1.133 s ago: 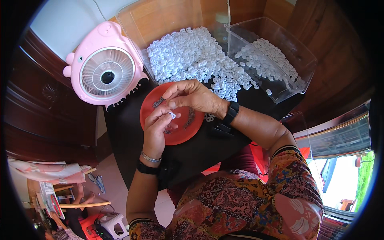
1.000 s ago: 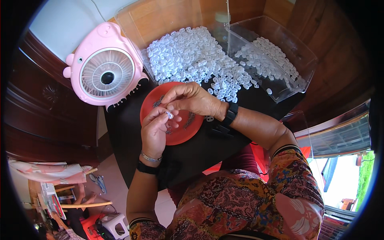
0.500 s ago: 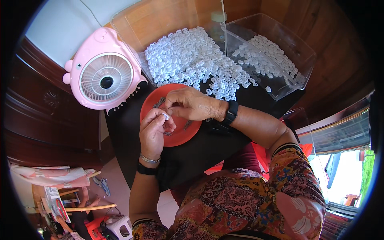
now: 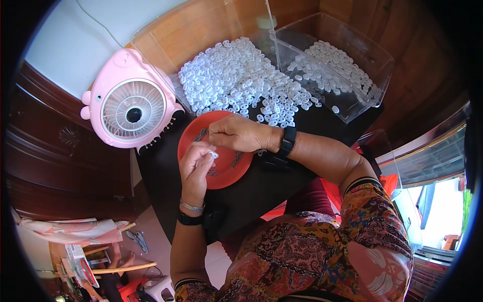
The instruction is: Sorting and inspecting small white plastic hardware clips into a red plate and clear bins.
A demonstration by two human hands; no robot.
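Note:
Over a round red plate (image 4: 221, 180), my left hand (image 4: 193, 173) pinches a small white plastic piece (image 4: 214, 155) between thumb and fingers. My right hand (image 4: 244, 133) is closed just above it, fingertips close to the left ones. Whatever the right fingers hold is too small or hidden to make out. Thin grey metal bits (image 4: 202, 134) lie on the plate, partly covered by both hands. Beyond the plate spreads a large heap of similar white pieces (image 4: 226, 75), many showing two holes.
A pink animal-shaped fan (image 4: 133, 103) stands left of the plate. A clear plastic box (image 4: 347, 113) at the back right holds more white pieces. Everything rests on a black table (image 4: 166, 186). Another person's bare feet (image 4: 123, 260) show at the lower left.
My left fingers have curled in more around the white piece, and it has turned slightly. The right fingers are more tucked in. The whole view has shifted a little.

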